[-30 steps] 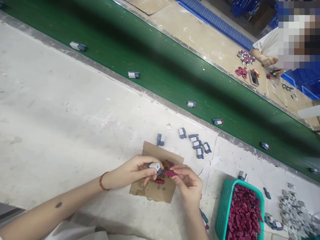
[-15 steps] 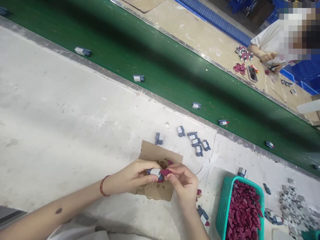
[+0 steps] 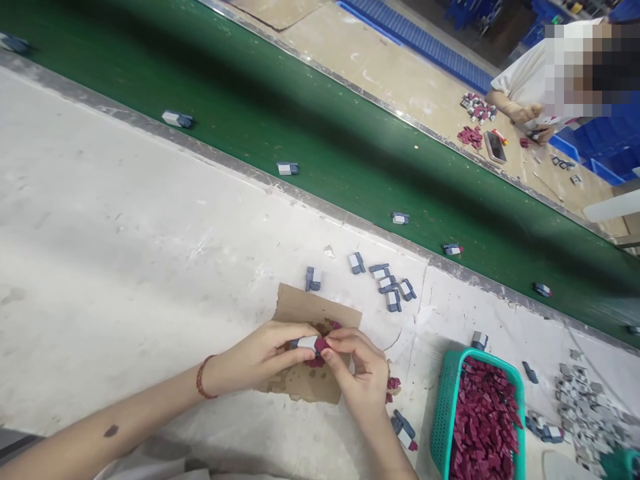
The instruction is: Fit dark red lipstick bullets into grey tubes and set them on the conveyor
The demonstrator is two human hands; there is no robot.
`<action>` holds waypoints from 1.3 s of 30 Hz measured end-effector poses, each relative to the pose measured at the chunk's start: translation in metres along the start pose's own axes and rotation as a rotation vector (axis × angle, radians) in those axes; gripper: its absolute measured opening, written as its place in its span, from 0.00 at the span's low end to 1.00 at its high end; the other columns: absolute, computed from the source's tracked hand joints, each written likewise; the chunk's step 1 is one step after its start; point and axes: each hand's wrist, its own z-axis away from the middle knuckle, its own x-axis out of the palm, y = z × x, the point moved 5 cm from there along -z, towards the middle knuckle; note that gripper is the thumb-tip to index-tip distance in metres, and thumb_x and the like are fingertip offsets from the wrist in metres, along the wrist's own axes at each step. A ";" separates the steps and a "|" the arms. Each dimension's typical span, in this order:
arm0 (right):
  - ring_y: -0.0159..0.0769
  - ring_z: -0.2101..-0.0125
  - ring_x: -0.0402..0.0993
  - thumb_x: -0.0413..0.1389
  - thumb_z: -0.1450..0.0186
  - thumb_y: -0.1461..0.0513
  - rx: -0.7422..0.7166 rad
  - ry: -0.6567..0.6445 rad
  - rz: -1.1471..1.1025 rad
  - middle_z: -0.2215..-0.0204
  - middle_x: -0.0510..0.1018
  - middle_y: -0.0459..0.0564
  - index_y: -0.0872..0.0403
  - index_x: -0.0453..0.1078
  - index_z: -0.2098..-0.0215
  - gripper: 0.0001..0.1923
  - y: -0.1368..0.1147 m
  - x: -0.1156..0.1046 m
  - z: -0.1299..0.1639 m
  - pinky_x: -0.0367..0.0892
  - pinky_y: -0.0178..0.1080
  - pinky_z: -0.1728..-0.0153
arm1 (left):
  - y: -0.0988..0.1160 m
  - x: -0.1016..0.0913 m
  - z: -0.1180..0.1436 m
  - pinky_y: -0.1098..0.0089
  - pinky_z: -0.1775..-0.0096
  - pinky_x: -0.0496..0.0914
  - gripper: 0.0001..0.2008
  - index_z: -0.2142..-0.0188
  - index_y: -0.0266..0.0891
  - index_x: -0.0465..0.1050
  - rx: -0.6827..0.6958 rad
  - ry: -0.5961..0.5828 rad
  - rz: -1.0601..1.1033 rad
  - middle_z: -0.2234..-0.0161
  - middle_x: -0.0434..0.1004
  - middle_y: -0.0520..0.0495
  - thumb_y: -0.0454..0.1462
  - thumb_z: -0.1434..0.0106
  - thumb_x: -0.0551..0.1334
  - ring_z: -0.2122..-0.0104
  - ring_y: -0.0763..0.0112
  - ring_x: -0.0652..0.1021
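Observation:
My left hand [image 3: 273, 350] is closed around a grey-and-blue plastic part [image 3: 306, 343], held above a torn piece of cardboard [image 3: 320, 303]. The fingertips of my right hand [image 3: 357, 367] pinch a small maroon plastic piece [image 3: 321, 345], which sits against the right end of the grey part. How deep it goes in, I cannot tell. Beneath my hands, more maroon pieces [image 3: 316, 363] lie on the stained cardboard, partly hidden by my fingers. Several grey-and-blue parts [image 3: 387, 283] lie on the white table just beyond the cardboard.
A green basket [image 3: 440, 413] full of maroon pieces stands at right, beside a heap of loose grey pieces [image 3: 583, 407]. Across the table's far side runs a green conveyor belt [image 3: 345, 147] carrying spaced parts. Beyond it a co-worker's hands [image 3: 530, 117] handle parts at another bench.
My right hand has brought the maroon piece against the grey part's end, so less of it shows. Parts on the belt have shifted rightward. The view has moved slightly.

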 end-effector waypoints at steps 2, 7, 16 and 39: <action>0.37 0.67 0.79 0.60 0.38 0.65 -0.010 0.025 0.024 0.69 0.81 0.49 0.51 0.76 0.71 0.04 -0.002 -0.002 0.000 0.75 0.37 0.64 | 0.003 0.000 -0.002 0.73 0.69 0.68 0.15 0.66 0.38 0.73 0.007 0.001 -0.050 0.70 0.78 0.47 0.44 0.31 0.53 0.71 0.67 0.76; 0.38 0.64 0.79 0.57 0.35 0.64 0.048 0.076 0.133 0.66 0.82 0.51 0.51 0.77 0.66 0.05 -0.003 -0.012 0.004 0.74 0.38 0.62 | 0.015 0.000 -0.021 0.71 0.64 0.70 0.15 0.60 0.39 0.75 0.075 -0.067 -0.203 0.64 0.82 0.45 0.45 0.31 0.53 0.66 0.63 0.79; 0.44 0.57 0.75 0.51 0.32 0.62 0.127 0.436 0.740 0.59 0.80 0.54 0.51 0.75 0.59 0.10 -0.016 -0.152 0.064 0.69 0.47 0.53 | 0.064 -0.068 -0.140 0.66 0.56 0.68 0.20 0.58 0.36 0.72 0.153 0.274 -0.558 0.57 0.78 0.45 0.50 0.36 0.56 0.59 0.61 0.75; 0.36 0.69 0.72 0.53 0.33 0.54 0.321 0.519 0.329 0.69 0.75 0.47 0.51 0.70 0.59 0.11 -0.001 -0.183 0.084 0.68 0.35 0.69 | 0.088 0.046 -0.299 0.54 0.46 0.64 0.09 0.60 0.31 0.73 0.273 0.184 -0.570 0.52 0.73 0.32 0.27 0.38 0.56 0.46 0.48 0.70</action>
